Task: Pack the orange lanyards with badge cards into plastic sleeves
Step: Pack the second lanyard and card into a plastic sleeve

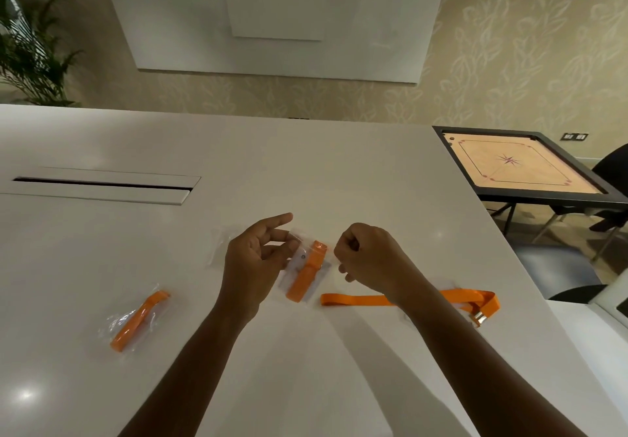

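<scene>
- Right now your left hand (253, 259) and right hand (368, 259) hold a clear plastic sleeve with a folded orange lanyard inside (304, 271) between them, near the middle of the white desk (306, 164).
- Your left grip pinches the sleeve's left edge with thumb and curled fingers, while the index finger sticks out straight, pointing far and right.
- Your right grip is curled tight, knuckles up, at the sleeve's right edge; it seems to pinch the plastic there, though the fingertips are hidden.
- To the left, nearer you, a second packed clear sleeve with an orange lanyard (137, 322) lies flat on the desk, well apart from your hands.
- To the right, a loose orange lanyard with a metal clip (458, 300) lies stretched out on the desk, partly under your right forearm.
- Just beyond your left hand, an empty clear plastic sleeve (221, 248) lies on the desk.
- Far right, a wooden carrom board (520, 168) stands beside the desk.
</scene>
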A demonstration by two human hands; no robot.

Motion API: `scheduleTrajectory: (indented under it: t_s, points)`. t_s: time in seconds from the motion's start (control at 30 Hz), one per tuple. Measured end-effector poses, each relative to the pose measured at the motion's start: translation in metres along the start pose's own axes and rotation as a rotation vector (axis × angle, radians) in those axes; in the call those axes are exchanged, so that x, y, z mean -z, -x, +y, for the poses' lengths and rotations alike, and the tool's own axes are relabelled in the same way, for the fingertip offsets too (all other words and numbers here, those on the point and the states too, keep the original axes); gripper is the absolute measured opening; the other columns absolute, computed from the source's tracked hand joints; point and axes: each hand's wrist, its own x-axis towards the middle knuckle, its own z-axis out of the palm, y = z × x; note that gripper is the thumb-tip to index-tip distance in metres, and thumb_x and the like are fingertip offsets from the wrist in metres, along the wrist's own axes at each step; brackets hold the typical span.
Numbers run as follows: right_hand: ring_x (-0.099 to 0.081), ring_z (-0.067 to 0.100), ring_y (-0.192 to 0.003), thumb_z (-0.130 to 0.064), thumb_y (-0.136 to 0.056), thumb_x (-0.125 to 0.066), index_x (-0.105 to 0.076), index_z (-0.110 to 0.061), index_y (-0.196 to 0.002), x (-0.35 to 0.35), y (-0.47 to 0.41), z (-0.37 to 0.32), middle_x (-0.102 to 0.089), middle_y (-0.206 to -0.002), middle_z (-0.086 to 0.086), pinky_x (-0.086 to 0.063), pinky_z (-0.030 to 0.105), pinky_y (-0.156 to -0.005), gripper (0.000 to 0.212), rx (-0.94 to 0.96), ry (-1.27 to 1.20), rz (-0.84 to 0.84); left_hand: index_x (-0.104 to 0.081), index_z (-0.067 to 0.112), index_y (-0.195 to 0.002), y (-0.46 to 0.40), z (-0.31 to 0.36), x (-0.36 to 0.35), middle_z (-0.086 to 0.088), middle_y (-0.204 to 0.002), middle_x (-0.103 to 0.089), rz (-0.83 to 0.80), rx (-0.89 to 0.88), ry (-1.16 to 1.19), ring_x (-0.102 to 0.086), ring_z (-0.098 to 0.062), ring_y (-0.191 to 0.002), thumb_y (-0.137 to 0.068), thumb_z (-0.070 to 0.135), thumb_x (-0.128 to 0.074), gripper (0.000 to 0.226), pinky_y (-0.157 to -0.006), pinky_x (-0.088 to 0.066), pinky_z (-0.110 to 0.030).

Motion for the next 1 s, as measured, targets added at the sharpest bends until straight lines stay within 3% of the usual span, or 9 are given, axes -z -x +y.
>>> scheduleTrajectory:
  t_s: [0.1,0.23,0.4,0.57,0.77,0.87,1.0]
  points:
    - [-0.079,0.017,-0.069,-0.025,-0.101,-0.051,-0.064,-0.015,-0.096,-0.010,-0.004,-0.003,-0.079,-0.082,0.003,-0.068,0.037,-0.066,0.017,-0.055,-0.260,-0.029,-0.064,0.024,-0.138,0.000,-0.003,0.005,0.004,-0.116,-0.078,0.024,0.022,0.007,-0.079,-0.019,-0.097,-0.093,0.019,-0.075,0.047,-0.078,-0.067,-0.039]
    - [-0.081,0.019,-0.075,-0.046,-0.096,-0.071,-0.067,-0.019,-0.105,-0.023,-0.006,-0.004,-0.082,-0.086,0.001,-0.067,0.031,-0.065,0.028,-0.092,-0.458,-0.090,-0.064,0.024,-0.138,-0.002,-0.010,0.017,0.004,-0.119,-0.076,0.063,0.072,-0.016,-0.076,-0.021,-0.103,-0.092,0.021,-0.076,0.048,-0.077,-0.067,-0.038]
    - [-0.081,0.022,-0.078,-0.019,-0.088,-0.086,-0.073,-0.018,-0.106,-0.057,-0.007,0.002,-0.079,-0.096,0.009,-0.067,0.034,-0.068,0.022,-0.041,-0.458,-0.120,-0.066,0.026,-0.135,-0.001,-0.025,0.038,0.005,-0.113,-0.077,0.070,0.107,-0.065,-0.075,-0.021,-0.102,-0.093,0.019,-0.077,0.044,-0.076,-0.067,-0.039]
    - [-0.081,0.027,-0.076,-0.010,-0.089,-0.084,-0.074,-0.012,-0.102,-0.101,-0.013,0.000,-0.079,-0.092,0.016,-0.066,0.034,-0.064,0.017,-0.092,-0.562,-0.134,-0.066,0.027,-0.133,-0.001,-0.044,0.065,0.004,-0.112,-0.076,0.066,0.137,-0.149,-0.075,-0.018,-0.098,-0.093,0.020,-0.076,0.042,-0.069,-0.065,-0.026]
    - [-0.080,0.038,-0.077,-0.003,-0.089,-0.082,-0.074,-0.005,-0.100,-0.157,-0.023,-0.015,-0.079,-0.087,0.022,-0.067,0.035,-0.064,0.014,-0.142,-0.605,-0.169,-0.069,0.015,-0.133,-0.006,-0.070,0.110,-0.002,-0.102,-0.080,0.053,0.177,-0.292,-0.077,-0.019,-0.091,-0.092,0.015,-0.078,0.042,-0.080,-0.067,-0.040]
    - [-0.079,0.031,-0.071,-0.002,-0.090,-0.080,-0.073,-0.002,-0.101,-0.185,-0.029,-0.025,-0.079,-0.088,0.025,-0.066,0.033,-0.063,0.013,-0.186,-0.601,-0.205,-0.071,0.014,-0.131,-0.011,-0.084,0.134,0.000,-0.096,-0.080,0.030,0.182,-0.382,-0.077,-0.018,-0.089,-0.091,0.015,-0.079,0.041,-0.085,-0.065,-0.042]
    - [-0.077,0.024,-0.066,-0.001,-0.091,-0.079,-0.072,0.000,-0.102,-0.222,-0.035,-0.039,-0.079,-0.093,0.026,-0.065,0.031,-0.062,0.012,-0.258,-0.604,-0.254,-0.072,0.019,-0.127,-0.016,-0.101,0.163,0.005,-0.092,-0.079,0.009,0.186,-0.494,-0.075,-0.012,-0.089,-0.091,0.017,-0.080,0.038,-0.086,-0.060,-0.029]
